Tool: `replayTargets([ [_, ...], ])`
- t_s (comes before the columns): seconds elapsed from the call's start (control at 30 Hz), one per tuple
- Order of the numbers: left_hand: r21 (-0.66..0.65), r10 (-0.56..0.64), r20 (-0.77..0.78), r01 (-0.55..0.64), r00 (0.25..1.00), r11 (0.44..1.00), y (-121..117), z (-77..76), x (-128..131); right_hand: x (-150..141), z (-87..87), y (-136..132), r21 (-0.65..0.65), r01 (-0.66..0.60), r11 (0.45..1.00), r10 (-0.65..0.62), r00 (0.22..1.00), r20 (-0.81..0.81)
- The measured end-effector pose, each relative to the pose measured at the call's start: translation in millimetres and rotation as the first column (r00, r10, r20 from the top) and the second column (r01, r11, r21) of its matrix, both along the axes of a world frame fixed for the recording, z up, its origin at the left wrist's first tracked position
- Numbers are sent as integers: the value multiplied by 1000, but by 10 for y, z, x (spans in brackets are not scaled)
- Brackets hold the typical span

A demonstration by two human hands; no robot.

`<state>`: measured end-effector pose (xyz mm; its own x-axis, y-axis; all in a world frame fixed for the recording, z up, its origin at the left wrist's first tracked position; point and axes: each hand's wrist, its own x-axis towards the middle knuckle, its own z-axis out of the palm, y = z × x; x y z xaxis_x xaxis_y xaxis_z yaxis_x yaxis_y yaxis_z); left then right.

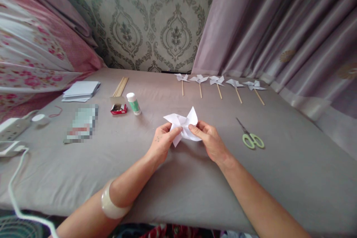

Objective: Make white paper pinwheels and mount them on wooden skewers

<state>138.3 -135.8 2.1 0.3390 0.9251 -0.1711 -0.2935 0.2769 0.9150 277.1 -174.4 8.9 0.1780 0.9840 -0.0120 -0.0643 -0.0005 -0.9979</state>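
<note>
Both my hands hold a white folded paper pinwheel [183, 126] just above the grey cloth-covered table [173, 178]. My left hand [164, 141] pinches its left side with thumb and fingers closed on the paper. My right hand [209, 139] pinches the right side, thumb on top near the centre. The paper's pointed flaps stick up and out between the hands.
Several finished paper pinwheels on sticks [219, 83] lie in a row at the back. Green scissors [251, 137] lie right of my hands. A glue bottle [134, 103], a red box of pins [118, 108], wooden sticks [120, 86], a paper stack [80, 91] and a power strip [12, 128] are at left.
</note>
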Motion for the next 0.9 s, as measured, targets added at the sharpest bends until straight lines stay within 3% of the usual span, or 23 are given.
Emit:
replayTargets([
  [0.07,15,-10,-37,10,999,1000,-12,10,2,-57,-12,-2,-34,-48,998,44,995,-95],
  [0.23,5,-26,-133,27,991,1000,-12,-6,0,-125,-67,5,-117,75,990,-90,987,-133],
  [0.37,-32,-38,-164,34,986,999,-3,-41,-1,-102,-151,33,-152,98,984,-113,989,-92],
  [0.57,26,31,-240,-26,970,999,37,-75,5,-41,-257,89,-175,81,981,-90,995,-41],
  [0.67,60,58,-283,-43,957,997,79,-85,-1,53,-284,158,-181,119,976,-94,985,144],
  [0.77,132,128,-322,-90,938,987,115,-98,-19,138,-300,231,-143,152,978,-64,869,491],
  [0.9,189,191,-328,-134,925,973,155,-127,-52,163,-292,309,-74,117,990,-9,587,810],
])
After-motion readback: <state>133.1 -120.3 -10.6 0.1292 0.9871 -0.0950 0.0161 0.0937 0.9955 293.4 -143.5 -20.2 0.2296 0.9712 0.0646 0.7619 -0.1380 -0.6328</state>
